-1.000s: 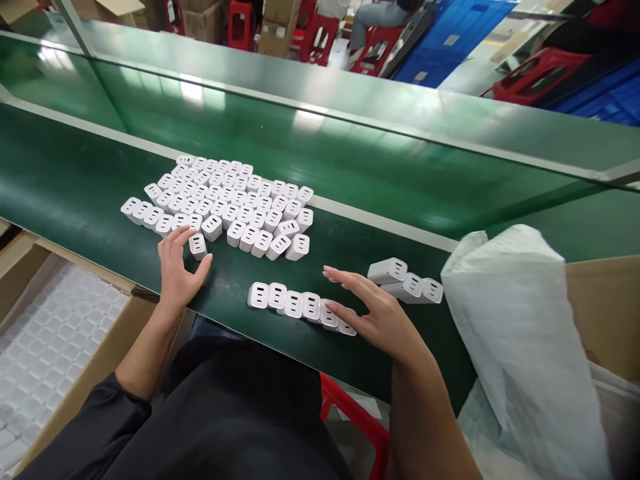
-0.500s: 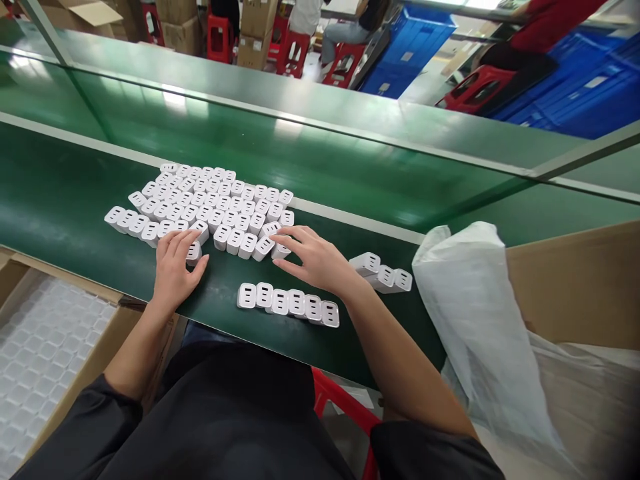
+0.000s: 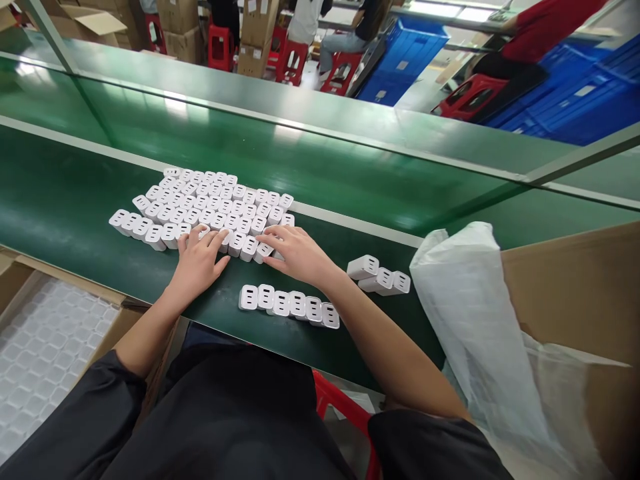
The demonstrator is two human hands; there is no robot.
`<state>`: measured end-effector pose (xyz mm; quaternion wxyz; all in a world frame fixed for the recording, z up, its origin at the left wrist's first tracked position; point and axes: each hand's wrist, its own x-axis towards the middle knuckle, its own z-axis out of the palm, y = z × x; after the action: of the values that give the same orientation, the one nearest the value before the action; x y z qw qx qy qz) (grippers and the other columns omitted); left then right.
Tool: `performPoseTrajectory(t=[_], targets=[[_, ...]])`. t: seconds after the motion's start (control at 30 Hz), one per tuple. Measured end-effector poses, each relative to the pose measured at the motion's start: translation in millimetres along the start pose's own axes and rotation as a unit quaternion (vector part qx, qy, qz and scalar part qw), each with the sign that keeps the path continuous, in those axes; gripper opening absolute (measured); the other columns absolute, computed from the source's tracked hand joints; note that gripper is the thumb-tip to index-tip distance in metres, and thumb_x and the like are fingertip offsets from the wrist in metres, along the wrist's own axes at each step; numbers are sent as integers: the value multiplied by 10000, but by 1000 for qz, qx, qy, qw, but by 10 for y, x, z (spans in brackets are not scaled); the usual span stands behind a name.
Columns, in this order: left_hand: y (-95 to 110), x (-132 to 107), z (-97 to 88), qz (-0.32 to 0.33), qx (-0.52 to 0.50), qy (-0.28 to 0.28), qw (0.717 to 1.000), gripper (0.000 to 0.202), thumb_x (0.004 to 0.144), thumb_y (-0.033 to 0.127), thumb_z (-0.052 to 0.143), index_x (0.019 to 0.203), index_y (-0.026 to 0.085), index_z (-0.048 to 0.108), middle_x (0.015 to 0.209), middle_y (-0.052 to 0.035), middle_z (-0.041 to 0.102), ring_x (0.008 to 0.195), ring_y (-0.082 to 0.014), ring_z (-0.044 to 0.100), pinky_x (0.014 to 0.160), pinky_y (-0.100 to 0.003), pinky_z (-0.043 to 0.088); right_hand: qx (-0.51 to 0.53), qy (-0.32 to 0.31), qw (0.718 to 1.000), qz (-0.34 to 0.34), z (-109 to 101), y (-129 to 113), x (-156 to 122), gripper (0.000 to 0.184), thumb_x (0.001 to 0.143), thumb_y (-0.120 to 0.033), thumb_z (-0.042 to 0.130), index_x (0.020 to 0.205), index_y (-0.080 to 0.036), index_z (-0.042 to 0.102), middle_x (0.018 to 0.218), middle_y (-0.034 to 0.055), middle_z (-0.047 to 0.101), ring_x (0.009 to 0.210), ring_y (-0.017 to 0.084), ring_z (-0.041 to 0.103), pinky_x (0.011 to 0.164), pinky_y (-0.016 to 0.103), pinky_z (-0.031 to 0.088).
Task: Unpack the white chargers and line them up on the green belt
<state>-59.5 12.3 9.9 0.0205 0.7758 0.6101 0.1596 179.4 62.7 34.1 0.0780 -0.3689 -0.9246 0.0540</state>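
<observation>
Many white charger blocks (image 3: pixel 205 201) with slotted end faces stand packed in slanting rows on the green work surface (image 3: pixel 60 193). My left hand (image 3: pixel 200 265) is open over the front row, fingers spread, its fingertips on the blocks and its thumb pointing right. My right hand (image 3: pixel 300 255) reaches the right end of that row with fingers and thumb apart, touching the blocks there. Between the hands a few front-row chargers (image 3: pixel 249 249) show. The blocks under my fingers are partly hidden. Nearer my body lies a separate short row of chargers (image 3: pixel 289 305).
Three more chargers (image 3: pixel 383 277) lie at the right, near a white plastic bag (image 3: pixel 455 280) and a cardboard box (image 3: pixel 575 287). A box at the lower left holds clear plastic trays (image 3: pixel 50 353). Beyond the green partition (image 3: pixel 310 160), people sit by blue crates (image 3: pixel 405 60).
My left hand has moved right along the front row, and my right hand slightly left, so they are closer together. The front-row blocks at the right end sit closer together.
</observation>
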Motion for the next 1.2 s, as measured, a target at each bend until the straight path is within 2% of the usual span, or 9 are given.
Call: performPoseTrajectory(t=[0.13,0.3,0.4,0.53,0.67,0.8,1.0,1.2], targets=[[-1,-17,-22,-8,-21,-10,1000,501,928,287,547,1413,178,491,1306,-126,641,1352,-361,380,1048,-531,263,31,8,999,-17,31,1,7,401,912,-214,584,1311,-171,585,1270,126,621,1181,290,563,1017,484,434],[-10,-98,-7,10,-33,5,999,474,938,308,546,1393,183,508,1229,-125,684,1325,-366,410,1038,-539,264,68,5,997,-35,31,-28,-21,381,916,-176,537,1292,-177,599,1222,111,641,1146,280,563,1014,460,452],[-13,-145,0,17,-29,7,999,476,932,326,563,1387,195,512,1217,-120,687,1309,-366,431,1032,-536,268,73,-5,996,-41,12,-68,-40,360,942,-262,556,1291,-184,593,1235,113,637,1130,284,569,994,462,462],[0,-116,-13,32,-25,1,999,548,912,331,596,1430,213,461,1351,-121,610,1354,-368,392,1045,-535,253,35,-3,999,-9,-24,-169,39,509,933,-439,603,1363,-176,526,1283,146,626,1135,318,569,956,479,460],[16,-33,-10,33,-32,-6,999,539,914,298,584,1432,225,452,1317,-112,636,1366,-352,382,1052,-541,239,-5,-26,999,20,-46,-275,205,604,899,-504,644,1351,-120,528,1192,167,668,1061,329,596,914,459,451],[-6,-24,9,24,-36,1,999,487,920,277,571,1397,221,489,1287,-102,656,1352,-341,406,1041,-534,244,-24,-55,998,7,-29,-324,296,589,877,-459,693,1329,-112,545,1192,158,665,1068,319,600,900,431,441],[-57,-121,-7,40,-41,1,998,446,931,302,565,1367,214,522,1300,-111,647,1342,-340,416,1045,-514,245,-12,-63,998,-9,7,-394,261,451,910,-373,666,1283,-131,588,1121,130,680,1040,293,617,849,400,462],[-103,-256,-47,82,-45,-8,996,479,929,324,582,1388,222,491,1317,-101,635,1366,-331,393,1059,-490,252,27,-73,996,-33,-111,-298,29,580,860,-351,705,1379,-167,521,1265,133,630,1140,313,589,954,452,449]])
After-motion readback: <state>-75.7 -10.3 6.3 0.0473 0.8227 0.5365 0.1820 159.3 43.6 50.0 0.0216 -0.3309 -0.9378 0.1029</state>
